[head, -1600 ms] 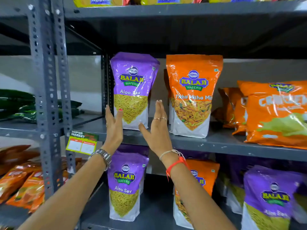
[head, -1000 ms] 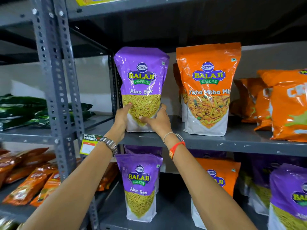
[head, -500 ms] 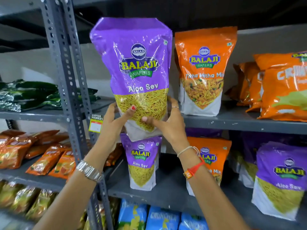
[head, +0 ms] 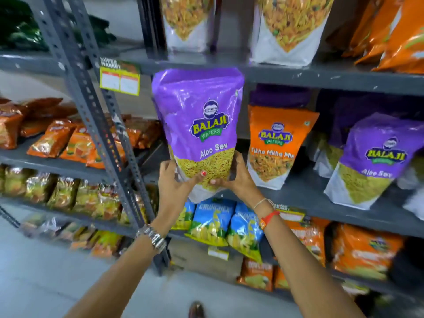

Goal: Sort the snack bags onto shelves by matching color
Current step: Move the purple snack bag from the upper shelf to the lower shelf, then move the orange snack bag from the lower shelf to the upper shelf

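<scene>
I hold a purple Aloo Sev bag point(head: 198, 125) upright in front of the middle shelf point(head: 309, 198). My left hand point(head: 175, 182) grips its lower left corner and my right hand point(head: 238, 177) grips its lower right. On that shelf an orange Tikha Mitha Mix bag point(head: 277, 145) stands just right of the held bag. Another purple Aloo Sev bag point(head: 371, 157) stands further right, with darker purple bags behind. On the upper shelf point(head: 321, 74) stand orange mix bags point(head: 289, 26), cut off by the frame's top.
A grey perforated upright point(head: 91, 115) with a price tag point(head: 119, 79) stands to the left. Beyond it lie orange point(head: 57, 138) and yellow packets point(head: 68, 193). Blue Crunchex bags point(head: 215, 221) and orange packets point(head: 364, 249) fill the lower shelves. Grey floor lies below.
Both hands took the purple bag off the upper shelf and brought it down to the level of the middle shelf. The view has tilted downward.
</scene>
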`<action>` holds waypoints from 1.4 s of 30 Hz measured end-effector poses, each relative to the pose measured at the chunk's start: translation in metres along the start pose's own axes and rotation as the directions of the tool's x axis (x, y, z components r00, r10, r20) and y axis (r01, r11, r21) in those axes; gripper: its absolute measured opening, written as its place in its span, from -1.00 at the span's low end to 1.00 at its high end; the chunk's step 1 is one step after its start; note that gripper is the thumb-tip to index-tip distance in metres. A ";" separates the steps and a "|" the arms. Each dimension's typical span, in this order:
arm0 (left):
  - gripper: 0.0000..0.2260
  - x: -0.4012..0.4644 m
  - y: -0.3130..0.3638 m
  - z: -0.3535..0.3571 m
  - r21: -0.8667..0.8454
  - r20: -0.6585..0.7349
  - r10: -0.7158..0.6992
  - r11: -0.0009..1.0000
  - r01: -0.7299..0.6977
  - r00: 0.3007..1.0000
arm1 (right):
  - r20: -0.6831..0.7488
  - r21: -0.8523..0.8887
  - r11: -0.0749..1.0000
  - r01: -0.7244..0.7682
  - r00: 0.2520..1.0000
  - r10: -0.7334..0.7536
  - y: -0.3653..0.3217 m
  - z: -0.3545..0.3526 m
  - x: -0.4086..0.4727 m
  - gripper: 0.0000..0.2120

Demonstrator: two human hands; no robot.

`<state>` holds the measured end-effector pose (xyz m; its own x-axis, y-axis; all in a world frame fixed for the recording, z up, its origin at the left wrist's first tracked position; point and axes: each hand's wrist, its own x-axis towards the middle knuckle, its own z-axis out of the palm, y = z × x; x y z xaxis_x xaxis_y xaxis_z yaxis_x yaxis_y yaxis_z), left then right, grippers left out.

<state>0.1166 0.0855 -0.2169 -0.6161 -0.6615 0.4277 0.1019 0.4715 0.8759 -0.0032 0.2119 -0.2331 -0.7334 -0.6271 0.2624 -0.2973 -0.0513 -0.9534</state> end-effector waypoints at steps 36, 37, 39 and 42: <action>-0.54 0.033 -0.036 0.197 -0.263 0.348 0.044 0.963 0.052 0.936 | -0.868 -0.140 0.974 -0.179 0.495 -0.034 0.109 -0.110 0.033 -0.21; -0.44 0.036 -0.036 0.207 -0.274 0.369 -0.029 0.952 0.138 0.929 | -0.827 -0.125 0.969 -0.214 0.562 0.017 0.112 -0.117 0.034 -0.11; -0.34 0.043 -0.037 0.221 -0.315 0.409 -0.167 0.897 0.310 0.897 | -0.740 -0.077 0.956 -0.284 0.659 0.136 0.123 -0.130 0.036 0.03; -0.36 0.054 -0.045 0.236 -0.358 0.473 -0.279 0.806 0.472 0.836 | -0.653 -0.010 0.946 -0.324 0.719 0.240 0.128 -0.140 0.040 0.14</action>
<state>-0.1053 0.1663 -0.2856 -0.9127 -0.4085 0.0075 0.0710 -0.1407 0.9875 -0.1560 0.2894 -0.3236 -0.9974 0.0446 0.0573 -0.0494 0.1623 -0.9855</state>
